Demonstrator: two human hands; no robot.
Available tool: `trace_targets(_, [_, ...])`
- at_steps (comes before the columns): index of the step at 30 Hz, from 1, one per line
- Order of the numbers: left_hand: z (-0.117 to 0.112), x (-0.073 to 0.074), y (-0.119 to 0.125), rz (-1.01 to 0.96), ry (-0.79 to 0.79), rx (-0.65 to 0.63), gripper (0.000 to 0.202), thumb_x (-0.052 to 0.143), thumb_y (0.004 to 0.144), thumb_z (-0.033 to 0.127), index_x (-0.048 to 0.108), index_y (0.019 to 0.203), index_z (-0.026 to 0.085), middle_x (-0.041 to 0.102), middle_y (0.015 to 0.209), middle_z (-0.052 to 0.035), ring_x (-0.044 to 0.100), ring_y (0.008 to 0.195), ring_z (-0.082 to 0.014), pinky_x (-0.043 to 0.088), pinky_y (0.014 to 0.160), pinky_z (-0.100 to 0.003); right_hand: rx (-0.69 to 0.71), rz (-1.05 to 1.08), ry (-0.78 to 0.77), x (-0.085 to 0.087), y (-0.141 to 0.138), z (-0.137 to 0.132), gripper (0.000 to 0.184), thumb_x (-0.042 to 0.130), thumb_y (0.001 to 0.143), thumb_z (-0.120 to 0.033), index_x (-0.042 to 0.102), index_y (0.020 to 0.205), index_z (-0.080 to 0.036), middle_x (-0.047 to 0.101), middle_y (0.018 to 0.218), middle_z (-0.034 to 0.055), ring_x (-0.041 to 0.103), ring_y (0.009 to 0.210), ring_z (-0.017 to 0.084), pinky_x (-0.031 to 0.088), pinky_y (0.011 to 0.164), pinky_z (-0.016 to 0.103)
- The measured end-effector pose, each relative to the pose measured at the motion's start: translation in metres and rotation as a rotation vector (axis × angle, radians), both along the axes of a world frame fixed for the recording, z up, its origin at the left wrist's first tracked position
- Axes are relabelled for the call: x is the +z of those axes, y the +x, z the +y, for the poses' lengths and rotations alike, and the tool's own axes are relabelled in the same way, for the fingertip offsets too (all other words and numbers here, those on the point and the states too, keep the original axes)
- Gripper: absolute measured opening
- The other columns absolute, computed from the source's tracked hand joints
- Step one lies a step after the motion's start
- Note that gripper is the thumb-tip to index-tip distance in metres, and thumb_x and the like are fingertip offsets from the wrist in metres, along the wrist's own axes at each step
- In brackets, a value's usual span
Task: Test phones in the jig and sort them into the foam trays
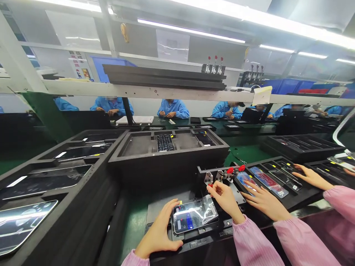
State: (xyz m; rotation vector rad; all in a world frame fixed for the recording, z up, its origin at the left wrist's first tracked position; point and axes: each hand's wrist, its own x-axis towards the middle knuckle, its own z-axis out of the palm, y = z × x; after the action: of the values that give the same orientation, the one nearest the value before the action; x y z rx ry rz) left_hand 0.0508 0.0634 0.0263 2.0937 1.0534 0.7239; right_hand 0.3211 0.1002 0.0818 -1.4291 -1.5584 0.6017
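A glossy phone screen panel (194, 218) lies in a black fixture (199, 236) at the near edge of the bench. My left hand (158, 231) curls round the panel's left edge, thumb below and fingers on top. My right hand (225, 199) sits at the panel's upper right corner, its fingertips pinched on a small red-tipped clamp lever (209, 181) on the fixture. More red-handled toggle clamps (233, 171) stand just behind it.
A co-worker's two hands in pink sleeves (263, 201) (310, 177) rest on a black tray of screens (277, 181) to my right. Black foam trays (172, 147) (41, 181) with panels stand ahead and to the left. People in blue coats sit across the green bench.
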Motion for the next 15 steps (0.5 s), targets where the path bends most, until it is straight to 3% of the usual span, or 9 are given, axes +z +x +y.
trace_targets(7, [-0.003,0.009,0.004,-0.002,-0.018,0.035,0.096,0.070,0.051,0.018,0.024,0.135,0.027,0.020,0.147,-0.0056,0.024,0.133,-0.0294,0.023,0.109,-0.043,-0.027,-0.009,0.029,-0.003,0.000,-0.002,0.034,0.055,0.072,-0.054,0.050,0.056,-0.025,0.059,0.059,0.0046,0.061,0.062,0.022,0.047,0.053,0.032])
trace_targets(15, [-0.011,0.007,-0.005,0.086,0.000,0.097,0.097,0.068,0.055,0.020,0.019,0.138,0.028,0.021,0.147,-0.0025,0.025,0.133,-0.0265,0.024,0.110,-0.038,-0.011,-0.022,0.035,-0.003,-0.001,-0.002,0.035,0.053,0.075,-0.054,0.052,0.057,-0.024,0.058,0.058,0.0036,0.060,0.062,0.021,0.049,0.055,0.031])
